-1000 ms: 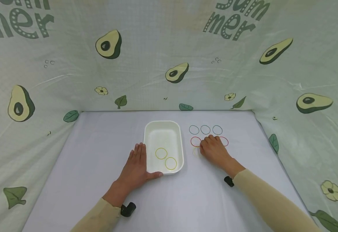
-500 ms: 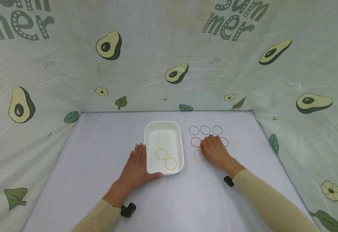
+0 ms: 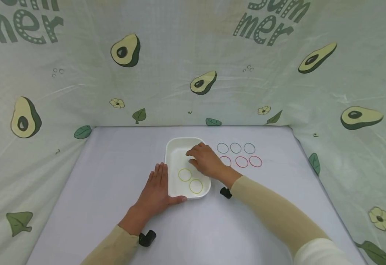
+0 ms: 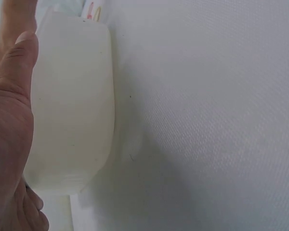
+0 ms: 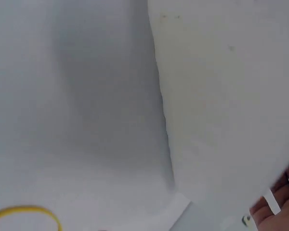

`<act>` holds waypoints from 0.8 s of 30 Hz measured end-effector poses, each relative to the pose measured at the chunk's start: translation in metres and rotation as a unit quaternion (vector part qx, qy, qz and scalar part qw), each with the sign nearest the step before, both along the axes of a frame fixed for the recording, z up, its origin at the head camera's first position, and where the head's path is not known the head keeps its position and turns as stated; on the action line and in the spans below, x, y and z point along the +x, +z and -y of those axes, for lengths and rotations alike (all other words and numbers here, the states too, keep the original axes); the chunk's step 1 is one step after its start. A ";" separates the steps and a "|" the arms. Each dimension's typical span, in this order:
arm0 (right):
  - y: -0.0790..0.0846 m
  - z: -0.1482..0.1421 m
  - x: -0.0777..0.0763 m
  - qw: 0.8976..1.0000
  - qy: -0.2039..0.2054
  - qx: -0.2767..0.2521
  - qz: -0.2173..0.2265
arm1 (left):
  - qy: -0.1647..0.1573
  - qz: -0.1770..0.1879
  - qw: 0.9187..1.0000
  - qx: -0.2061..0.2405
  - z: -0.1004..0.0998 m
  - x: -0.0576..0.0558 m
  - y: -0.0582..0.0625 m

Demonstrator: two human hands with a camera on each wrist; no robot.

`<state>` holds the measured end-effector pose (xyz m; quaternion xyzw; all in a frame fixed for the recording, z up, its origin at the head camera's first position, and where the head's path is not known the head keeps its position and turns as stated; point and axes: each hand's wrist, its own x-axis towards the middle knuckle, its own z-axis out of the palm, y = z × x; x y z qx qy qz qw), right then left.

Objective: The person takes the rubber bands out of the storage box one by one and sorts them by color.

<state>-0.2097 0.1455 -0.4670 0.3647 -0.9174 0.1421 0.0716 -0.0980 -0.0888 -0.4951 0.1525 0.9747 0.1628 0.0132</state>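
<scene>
A white rectangular tray [image 3: 174, 191] stands on the table, with two thin yellow rings [image 3: 184, 175] lying in its near part. My left hand [image 3: 153, 191] lies along the tray's left side, fingers straight and thumb stretched along the near edge. Over the tray's right half hovers my right hand [image 3: 206, 160], its thumb and fingertips apart. No ring shows between them, and the tray floor beneath that hand is hidden. In the right wrist view a yellow ring [image 5: 29, 209] lies outside the tray wall [image 5: 221, 96], and part of the right hand [image 5: 282, 204] shows at the lower right.
Right of the tray lie a row of dark bluish rings [image 3: 235, 148] and below it a row of red rings [image 3: 241, 162]. The right forearm [image 3: 265, 200] crosses the table there. A printed curtain [image 3: 166, 55] encloses the table's back and sides.
My right hand has moved left from the ring rows to above the tray, uncovering the middle red ring. The forearm now covers the yellow ring's place. My left hand has stayed put.
</scene>
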 end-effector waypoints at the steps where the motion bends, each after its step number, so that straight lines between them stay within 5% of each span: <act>1: -0.002 0.006 -0.001 1.000 0.005 0.011 0.010 | 0.000 0.003 1.000 0.000 0.000 0.000 0.000; 13: -0.013 0.041 -0.004 0.995 0.039 0.061 0.064 | 0.000 0.012 1.000 0.013 0.001 -0.001 -0.001; 24: -0.028 0.051 0.000 0.993 0.026 0.088 0.078 | 0.005 0.037 0.999 0.023 0.001 0.000 0.000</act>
